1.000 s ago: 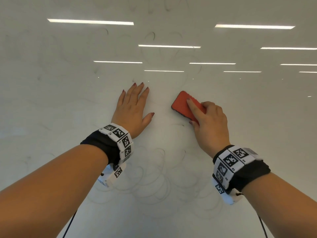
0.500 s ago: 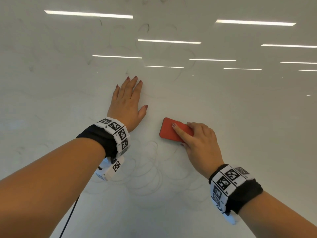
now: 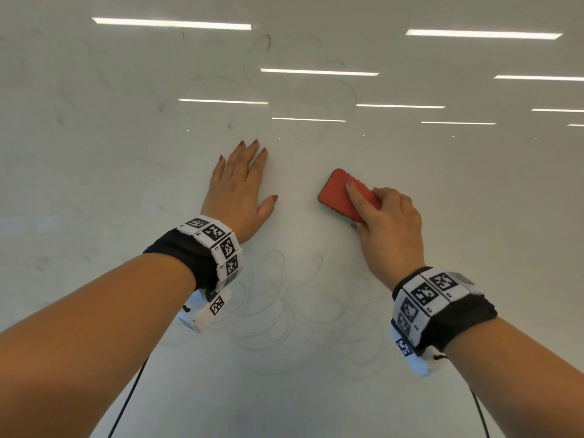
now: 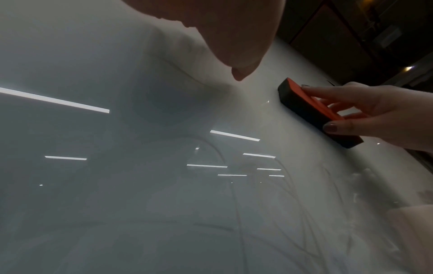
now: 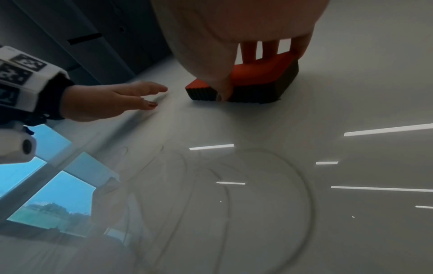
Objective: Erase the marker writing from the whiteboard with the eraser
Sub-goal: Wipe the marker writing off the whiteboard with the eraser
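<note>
Erasing is under way but far from finished on the glossy whiteboard (image 3: 474, 216), where a person's right hand (image 3: 390, 229) grasps a red-backed eraser (image 3: 339, 192), index finger laid along its top and thumb pinching the near edge. The eraser's dark felt side sits flat on the board, tilted diagonally, just beyond the looping marker scribbles (image 3: 275, 298) that spread between the two wrists. The left hand (image 3: 241, 192) holds nothing; it lies flat with fingers straight and close together, palm pressed to the board well to the left of the eraser, apparently bracing.

The patch around and just ahead of the eraser looks wiped nearly clean (only a pale ghosting shows there). What remains is considerable: a dense tangle of overlapping loops in the near part of the board, and fainter curls and strokes (image 3: 262, 45) scattered across the far part among the reflected ceiling lights (image 3: 319, 72). The right wrist view shows the same large rings (image 5: 257, 185) lying untouched below the eraser (image 5: 260, 81).

Judging by these marks, most of the writing is still to be cleared, with the nearest loops the heaviest work left.
</note>
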`<state>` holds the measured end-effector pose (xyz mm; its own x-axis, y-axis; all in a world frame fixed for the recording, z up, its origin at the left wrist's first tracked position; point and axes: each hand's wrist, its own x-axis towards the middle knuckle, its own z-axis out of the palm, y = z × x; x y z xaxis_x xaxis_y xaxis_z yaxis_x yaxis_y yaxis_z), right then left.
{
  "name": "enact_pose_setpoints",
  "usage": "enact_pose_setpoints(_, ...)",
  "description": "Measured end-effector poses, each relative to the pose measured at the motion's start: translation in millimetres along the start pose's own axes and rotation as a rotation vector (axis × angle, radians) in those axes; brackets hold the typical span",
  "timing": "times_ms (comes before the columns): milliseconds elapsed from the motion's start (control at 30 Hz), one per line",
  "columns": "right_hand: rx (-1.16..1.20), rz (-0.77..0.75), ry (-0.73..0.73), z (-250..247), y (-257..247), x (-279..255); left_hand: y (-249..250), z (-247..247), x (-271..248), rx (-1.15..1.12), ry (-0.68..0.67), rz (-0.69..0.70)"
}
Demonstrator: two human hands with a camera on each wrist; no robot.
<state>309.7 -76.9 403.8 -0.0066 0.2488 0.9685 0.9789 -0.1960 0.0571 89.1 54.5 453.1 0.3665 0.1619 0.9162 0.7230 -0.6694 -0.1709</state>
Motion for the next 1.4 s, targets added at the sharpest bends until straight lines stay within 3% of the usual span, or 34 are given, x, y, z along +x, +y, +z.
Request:
enact_pose_setpoints(167, -0.018, -0.121, 0.01, 20, -26, -28, -1, 3, -3, 0.003, -0.013, -0.013)
enact_pose_setpoints(467, -0.045, -0.27, -0.035, 23, -7, -59, 4, 7, -18, 0.0, 0.002, 0.007)
enact_pose_setpoints(733, -0.047, -0.233, -0.034, 16, 13, -70, 8, 18, -44, 0.008, -0.052, 0.019)
enact_pose_setpoints(1067, -0.014, -0.027, 0.028, 16, 4, -62, 8, 22, -45, 0.001, -0.043, 0.023)
enact_pose_setpoints(1400, -0.037, -0.251, -0.112, 26, -2, -122, 9, 23, -47, -0.001, -0.049, 0.006)
